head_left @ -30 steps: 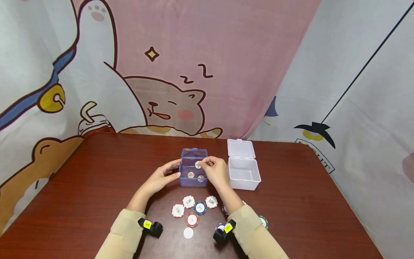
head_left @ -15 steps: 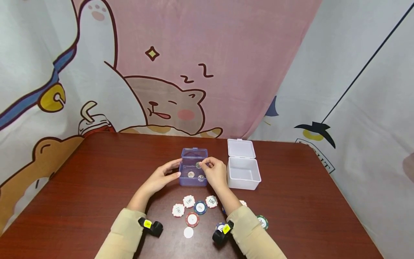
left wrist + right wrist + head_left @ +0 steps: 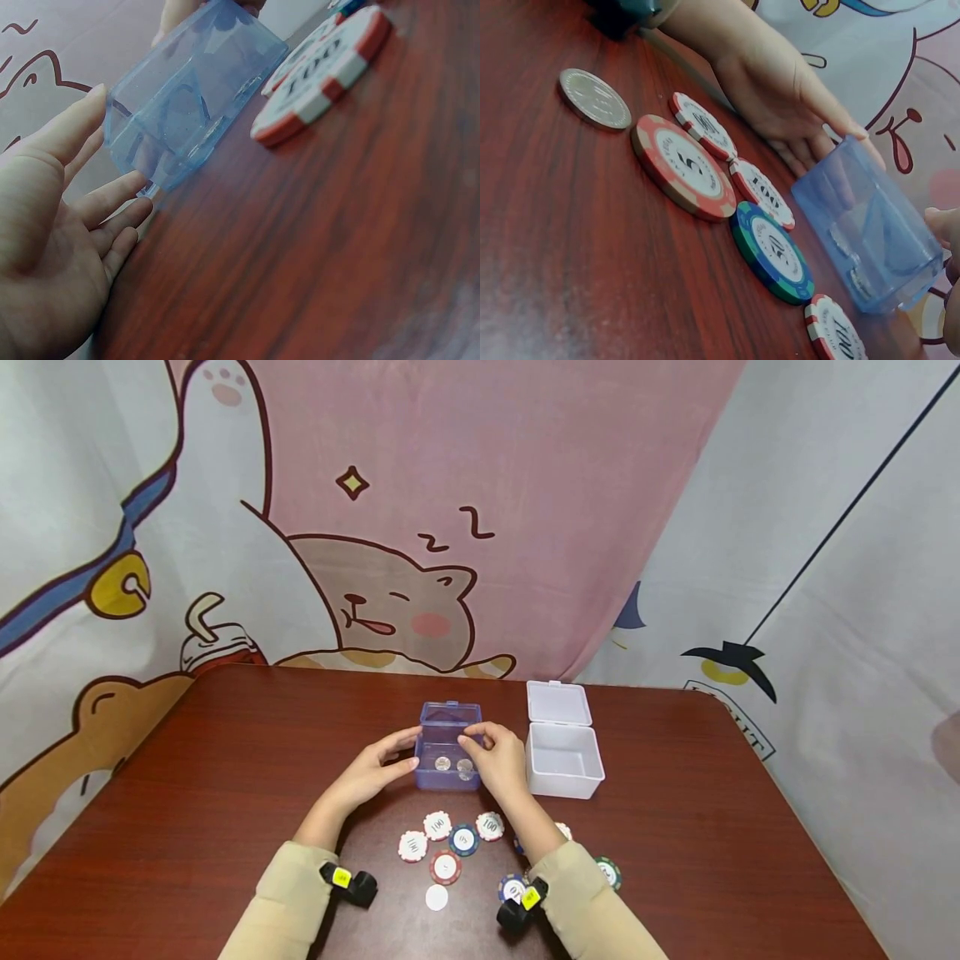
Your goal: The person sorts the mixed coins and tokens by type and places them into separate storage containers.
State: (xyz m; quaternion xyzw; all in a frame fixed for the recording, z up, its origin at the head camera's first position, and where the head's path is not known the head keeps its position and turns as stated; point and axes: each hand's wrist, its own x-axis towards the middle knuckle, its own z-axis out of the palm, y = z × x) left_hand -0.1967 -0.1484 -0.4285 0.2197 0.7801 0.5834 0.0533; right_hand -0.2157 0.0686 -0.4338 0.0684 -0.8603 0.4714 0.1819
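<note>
The translucent blue box is touched at its left side by the left hand, whose thumb and nearly straight fingers are spread apart, while the thumb and forefinger of the right hand are held slightly apart over its right side. Two silver coins are seen inside the box, which is set on the brown table with its hinged lid raised. Poker chips and a loose coin are laid in front, and an open white box is placed to the right
</note>
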